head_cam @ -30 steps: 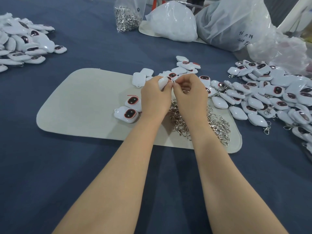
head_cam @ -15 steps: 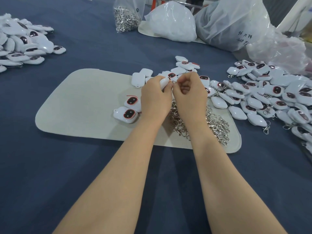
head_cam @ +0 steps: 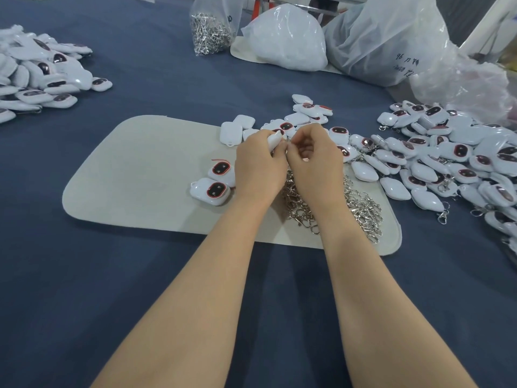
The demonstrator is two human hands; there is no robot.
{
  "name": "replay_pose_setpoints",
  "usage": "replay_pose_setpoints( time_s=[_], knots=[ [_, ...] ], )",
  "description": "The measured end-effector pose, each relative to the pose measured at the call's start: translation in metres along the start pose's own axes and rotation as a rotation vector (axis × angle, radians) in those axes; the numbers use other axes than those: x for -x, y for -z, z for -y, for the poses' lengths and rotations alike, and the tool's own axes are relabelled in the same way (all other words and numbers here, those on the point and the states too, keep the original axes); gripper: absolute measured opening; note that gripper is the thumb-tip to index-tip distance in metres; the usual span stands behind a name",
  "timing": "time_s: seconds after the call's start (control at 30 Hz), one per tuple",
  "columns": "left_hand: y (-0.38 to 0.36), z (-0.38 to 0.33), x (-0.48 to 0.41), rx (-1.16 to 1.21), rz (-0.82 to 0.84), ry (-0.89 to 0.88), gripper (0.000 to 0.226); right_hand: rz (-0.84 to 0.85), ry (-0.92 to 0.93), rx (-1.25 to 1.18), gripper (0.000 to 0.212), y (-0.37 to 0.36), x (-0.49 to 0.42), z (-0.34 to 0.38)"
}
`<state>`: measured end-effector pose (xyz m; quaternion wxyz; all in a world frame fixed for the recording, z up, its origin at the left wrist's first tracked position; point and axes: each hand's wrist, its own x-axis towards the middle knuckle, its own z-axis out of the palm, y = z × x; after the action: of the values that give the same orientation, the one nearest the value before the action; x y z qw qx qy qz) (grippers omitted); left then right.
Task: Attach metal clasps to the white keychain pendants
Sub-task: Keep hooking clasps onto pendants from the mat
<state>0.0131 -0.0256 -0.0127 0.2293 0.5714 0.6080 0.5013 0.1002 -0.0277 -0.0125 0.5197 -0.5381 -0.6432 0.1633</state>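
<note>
Forearms reach out over the blue desk (head_cam: 112, 289) to the beige mat (head_cam: 134, 177), where both hands meet. My left hand (head_cam: 258, 163) has its fingers clenched round one white pendant (head_cam: 273, 139), whose end pokes out above the knuckles. My right hand (head_cam: 313, 161) is curled, thumb and forefinger pinched right against that end. I judge it grasps a clasp, though that is too small to make out.

The pendant looks like a light, stiff, glossy plastic shell, probably slippery, so I would grip its flat sides and leave the small corner loop free. The clasp's ring is thin metal, best taken at the fingertips.

Under my wrists lies a tangled heap of clasps (head_cam: 344, 203), likely to snag when one is lifted. Two pendants (head_cam: 212, 190) lie face up just left of my left hand. Further right spreads a big pile (head_cam: 447, 163), some pieces already clasped; far left sits another pile (head_cam: 36, 77).

At the far edge a clear bag (head_cam: 212, 32) holds more clasps. Beside it are a white bag (head_cam: 285, 37) and a large cloudy bag (head_cam: 391, 43) with writing on it, and I cannot see what is inside either
</note>
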Motion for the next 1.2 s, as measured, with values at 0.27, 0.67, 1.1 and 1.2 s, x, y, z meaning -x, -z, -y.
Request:
replay_pose_setpoints(
  time_s=[0.27,0.67,1.1,1.2],
  knots=[
    [0.0,0.003,-0.001,0.077,0.066,0.035,0.024,0.014,0.023,0.039,0.01,0.001,0.002,-0.002],
    [0.0,-0.006,0.002,0.48,0.14,0.248,0.018,-0.164,-0.147,-0.003,0.012,0.005,-0.002,-0.007],
    [0.004,-0.003,0.001,0.606,0.193,0.236,0.022,-0.154,-0.119,0.021,0.012,0.005,-0.003,-0.007],
    [0.003,-0.008,0.002,0.601,0.198,0.244,0.026,-0.157,-0.115,0.014,0.013,0.005,-0.003,-0.006]
  ],
)
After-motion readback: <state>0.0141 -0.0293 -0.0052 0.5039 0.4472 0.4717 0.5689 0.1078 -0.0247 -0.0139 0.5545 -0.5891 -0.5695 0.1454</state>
